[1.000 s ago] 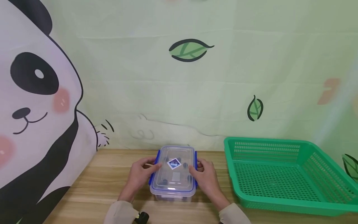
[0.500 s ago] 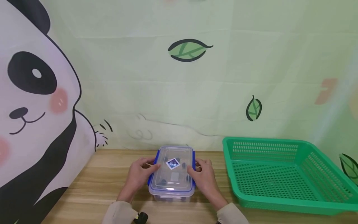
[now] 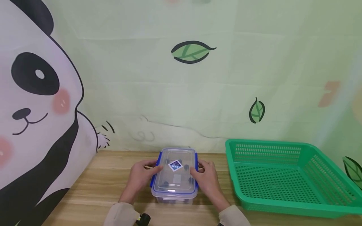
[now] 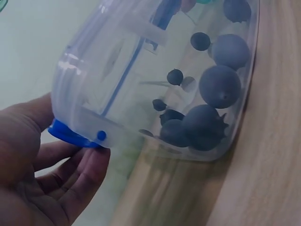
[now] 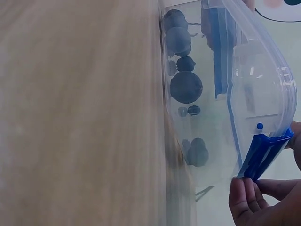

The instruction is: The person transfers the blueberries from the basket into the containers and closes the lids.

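Note:
A clear plastic food container (image 3: 177, 185) stands on the table, its lid (image 3: 167, 182) on, with blue edging and a diamond-shaped sticker. Through its wall in the left wrist view show several round dark balls (image 4: 220, 87) of different sizes, blueberry-like. My left hand (image 3: 140, 175) has its thumb on the lid's left edge and its fingers curled under the left blue clip (image 4: 73, 135). On the other side, my right hand (image 3: 208, 177) likewise sets its thumb on the lid and its fingertips at the right blue clip (image 5: 264, 153). Both clips stand slanted outward in the wrist views.
Right of the container, a green plastic basket (image 3: 288, 204) with holes stands on the wooden table (image 3: 93, 188). Behind the table hangs a pale green cloth (image 3: 135, 69) printed with leaves and a panda (image 3: 34, 110). A black wrist strap piece (image 3: 143, 219) shows at the left sleeve.

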Available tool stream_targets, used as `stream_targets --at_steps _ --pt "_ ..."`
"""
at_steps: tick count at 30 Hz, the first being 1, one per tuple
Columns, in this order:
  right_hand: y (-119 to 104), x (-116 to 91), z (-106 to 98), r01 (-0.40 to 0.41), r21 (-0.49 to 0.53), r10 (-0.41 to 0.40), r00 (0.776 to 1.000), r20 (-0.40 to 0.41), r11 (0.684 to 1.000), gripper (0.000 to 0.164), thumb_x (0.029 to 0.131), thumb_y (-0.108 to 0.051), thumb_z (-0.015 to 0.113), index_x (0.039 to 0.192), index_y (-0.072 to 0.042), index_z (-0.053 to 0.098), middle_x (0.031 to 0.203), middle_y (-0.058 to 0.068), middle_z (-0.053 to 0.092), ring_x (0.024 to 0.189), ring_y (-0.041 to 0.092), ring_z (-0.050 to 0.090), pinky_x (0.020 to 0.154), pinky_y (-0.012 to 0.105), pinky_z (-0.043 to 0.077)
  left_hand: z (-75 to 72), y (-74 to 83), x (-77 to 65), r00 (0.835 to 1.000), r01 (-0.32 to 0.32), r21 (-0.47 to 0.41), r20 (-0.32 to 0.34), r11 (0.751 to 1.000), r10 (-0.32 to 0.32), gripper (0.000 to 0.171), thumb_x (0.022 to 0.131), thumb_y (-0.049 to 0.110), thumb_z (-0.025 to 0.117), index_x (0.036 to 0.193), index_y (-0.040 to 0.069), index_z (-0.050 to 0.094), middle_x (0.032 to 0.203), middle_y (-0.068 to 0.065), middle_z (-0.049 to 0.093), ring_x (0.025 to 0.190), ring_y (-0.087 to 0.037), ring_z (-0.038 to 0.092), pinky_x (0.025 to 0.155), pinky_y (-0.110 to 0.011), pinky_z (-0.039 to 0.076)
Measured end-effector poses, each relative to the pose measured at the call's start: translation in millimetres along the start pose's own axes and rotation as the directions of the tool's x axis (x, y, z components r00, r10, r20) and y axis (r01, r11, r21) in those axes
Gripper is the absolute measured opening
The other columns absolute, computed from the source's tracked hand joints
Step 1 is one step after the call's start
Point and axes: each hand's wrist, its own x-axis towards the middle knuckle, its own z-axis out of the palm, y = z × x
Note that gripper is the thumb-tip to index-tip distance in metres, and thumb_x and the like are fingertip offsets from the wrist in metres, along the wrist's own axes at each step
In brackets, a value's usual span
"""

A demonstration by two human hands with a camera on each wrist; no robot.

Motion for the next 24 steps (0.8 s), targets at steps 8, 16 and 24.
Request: stream_targets --at_steps 8,16,24 --pt "-3 0 -1 -0.025 -0.024 0.026 0.999 0.024 0.999 0.051 0.093 -0.013 0.079 0.134 0.012 0.065 0.111 0.018 0.055 0.095 0.026 0.063 0.076 0.035 0.061 -2.8 8.7 -2.2 1.0 -0.008 0.065 0.009 0.998 0.008 0.039 0.093 0.022 0.086 0.122 -0.003 0.077 0.103 -0.012 0.077 0.081 -0.02 0.071 0.07 -0.034 0.064" --pt "-8 -1 -2 -0.047 -0.02 0.047 0.998 0.037 0.999 0.052 0.093 -0.012 0.078 0.136 0.013 0.063 0.113 0.02 0.054 0.094 0.026 0.063 0.074 0.033 0.06 -3.5 16.3 -4.2 1.0 -0.008 0.117 0.026 0.993 0.005 0.037 0.095 0.02 0.084 0.123 -0.004 0.076 0.103 -0.012 0.077 0.08 -0.02 0.071 0.071 -0.034 0.064" --pt "-9 2 -5 -0.065 -0.03 0.066 0.997 0.044 0.997 0.052 0.095 -0.013 0.077 0.138 0.012 0.062 0.115 0.018 0.055 0.097 0.027 0.062 0.077 0.034 0.061 -2.2 21.3 -6.6 0.999 -0.017 0.165 0.035 0.986 0.011 0.038 0.097 0.02 0.081 0.125 -0.004 0.075 0.106 -0.013 0.076 0.083 -0.02 0.07 0.072 -0.034 0.063"
